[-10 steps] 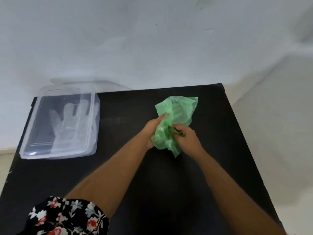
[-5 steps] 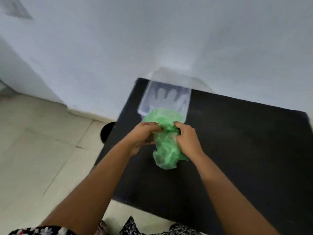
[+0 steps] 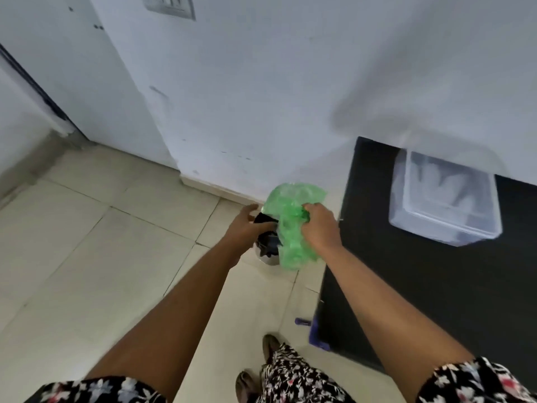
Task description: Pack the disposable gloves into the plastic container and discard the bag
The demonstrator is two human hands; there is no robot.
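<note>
Your right hand [image 3: 318, 225] grips the crumpled green bag [image 3: 290, 228]; your left hand [image 3: 247, 228] hovers open beside it. Hold both over the bin [image 3: 267, 248] on the floor, then let go low, since light plastic drifts. The gloves [image 3: 447, 184] sit in the container [image 3: 444, 199] on the table [image 3: 436, 286].

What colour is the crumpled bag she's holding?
Translucent green; the bag is gripped by the right hand, seen in the head view.

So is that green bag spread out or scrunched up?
Scrunched up: the green bag is bunched and crumpled in the right hand.
</note>
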